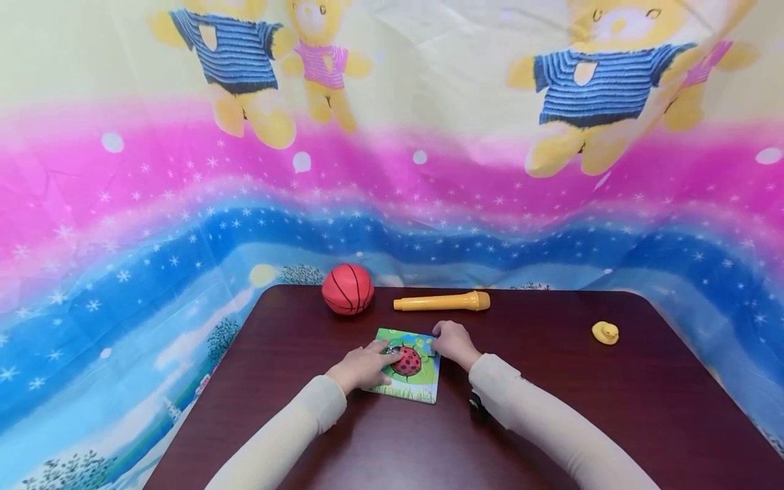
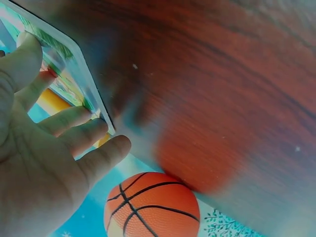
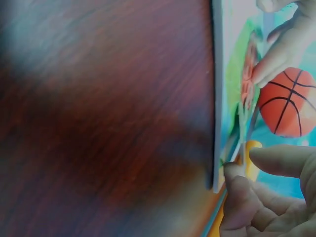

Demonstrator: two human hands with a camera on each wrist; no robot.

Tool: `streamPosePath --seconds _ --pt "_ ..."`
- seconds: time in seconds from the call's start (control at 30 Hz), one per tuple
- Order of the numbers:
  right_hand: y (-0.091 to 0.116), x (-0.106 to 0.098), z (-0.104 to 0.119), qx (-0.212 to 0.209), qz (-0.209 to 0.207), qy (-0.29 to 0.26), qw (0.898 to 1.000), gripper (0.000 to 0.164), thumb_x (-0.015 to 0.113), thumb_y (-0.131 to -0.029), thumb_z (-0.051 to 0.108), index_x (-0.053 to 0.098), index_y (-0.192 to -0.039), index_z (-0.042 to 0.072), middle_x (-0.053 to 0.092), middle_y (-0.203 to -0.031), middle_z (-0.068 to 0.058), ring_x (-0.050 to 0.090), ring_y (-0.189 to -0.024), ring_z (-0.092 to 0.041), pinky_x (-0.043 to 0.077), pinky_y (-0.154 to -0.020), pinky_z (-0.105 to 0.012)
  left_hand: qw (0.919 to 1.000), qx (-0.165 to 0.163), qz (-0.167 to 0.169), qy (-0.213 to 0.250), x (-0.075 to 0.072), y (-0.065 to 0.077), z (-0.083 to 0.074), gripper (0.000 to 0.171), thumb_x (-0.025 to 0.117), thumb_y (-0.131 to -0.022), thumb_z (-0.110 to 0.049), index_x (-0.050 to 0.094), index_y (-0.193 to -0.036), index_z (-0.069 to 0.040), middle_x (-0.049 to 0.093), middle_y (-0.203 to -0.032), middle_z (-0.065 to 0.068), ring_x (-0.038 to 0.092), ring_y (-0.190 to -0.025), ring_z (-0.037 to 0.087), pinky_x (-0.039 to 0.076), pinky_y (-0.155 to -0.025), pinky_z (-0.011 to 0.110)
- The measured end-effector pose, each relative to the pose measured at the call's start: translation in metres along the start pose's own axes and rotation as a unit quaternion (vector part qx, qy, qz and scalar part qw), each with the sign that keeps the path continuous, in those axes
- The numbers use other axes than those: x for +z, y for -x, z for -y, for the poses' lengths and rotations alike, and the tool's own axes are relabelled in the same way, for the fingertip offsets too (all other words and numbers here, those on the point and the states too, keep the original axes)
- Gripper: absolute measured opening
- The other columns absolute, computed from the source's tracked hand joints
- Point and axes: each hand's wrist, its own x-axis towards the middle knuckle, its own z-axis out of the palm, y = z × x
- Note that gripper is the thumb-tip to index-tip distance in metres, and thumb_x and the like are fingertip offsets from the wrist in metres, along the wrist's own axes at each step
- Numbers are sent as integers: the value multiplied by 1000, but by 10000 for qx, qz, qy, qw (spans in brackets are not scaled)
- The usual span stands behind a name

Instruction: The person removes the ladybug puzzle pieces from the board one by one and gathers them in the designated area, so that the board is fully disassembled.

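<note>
A square picture puzzle board [image 1: 422,391] with a red ladybug [image 1: 407,361] on green lies flat on the dark table. My left hand [image 1: 363,367] rests on its left side, fingers spread and fairly straight, the thumb near the lower edge. At the upper right corner, my right hand [image 1: 455,342] pinches a thin puzzle piece [image 3: 243,131] between thumb and curled fingers. In the right wrist view that piece stands tilted up from the board, while left-hand fingers [image 3: 276,61] touch the ladybug part. The left palm [image 2: 39,168] faces its wrist camera.
Behind the board sit a red toy basketball [image 1: 348,289] and a yellow toy microphone [image 1: 442,301] lying sideways. A small yellow rubber duck [image 1: 606,333] stands on the right side of the table [image 1: 551,381]. A printed bear curtain [image 1: 392,204] hangs behind the table's far edge.
</note>
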Motion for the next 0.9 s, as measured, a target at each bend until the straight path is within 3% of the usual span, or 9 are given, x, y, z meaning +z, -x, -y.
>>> streamPosePath --seconds 0.23,0.33,0.43,0.57,0.73,0.9 --pt "-1 4 -5 -175 -84 -2 9998 18 70 -78 7 71 -96 2 67 -93 -8 59 -79 -19 52 -70 -37 9986 198 -219 -438 1 2 -9 61 65 -87 -36 41 -143 -36 38 -146 10 37 -133 29 42 -100 42" --pt "-2 5 -6 -193 -134 25 9997 16 70 -78 6 71 -93 3 66 -91 -7 58 -77 -19 52 -68 -36 9982 366 -191 -438 2 4 -10 61 66 -89 -28 38 -141 -44 37 -145 12 46 -124 30 51 -82 35" --pt "-3 5 -6 -164 -148 37 9997 14 71 -77 6 70 -91 4 66 -89 -7 57 -75 -18 51 -67 -35 9989 372 20 -272 4 6 -11 63 60 -92 -17 35 -139 -52 29 -149 13 39 -131 33 51 -69 30" --pt "-5 4 -8 -177 -163 -26 9997 15 73 -76 7 71 -90 4 66 -87 -6 58 -75 -18 52 -69 -35 9992 206 322 -154 3 7 -14 63 51 -97 -14 31 -138 -56 19 -154 12 19 -141 36 51 -74 33" --pt "-5 1 -7 -203 -154 -310 9992 14 74 -76 7 70 -89 6 65 -86 -4 56 -75 -18 51 -69 -35 9988 207 383 -237 -1 6 -15 54 52 -97 -27 32 -139 -55 20 -154 13 21 -140 36 50 -69 32" --pt "-4 -1 -6 -135 -87 -565 9983 13 73 -78 8 71 -90 9 64 -86 -2 55 -75 -18 49 -67 -32 9981 280 363 -421 3 7 -14 51 49 -96 -40 28 -140 -55 17 -155 13 19 -141 36 49 -87 41"
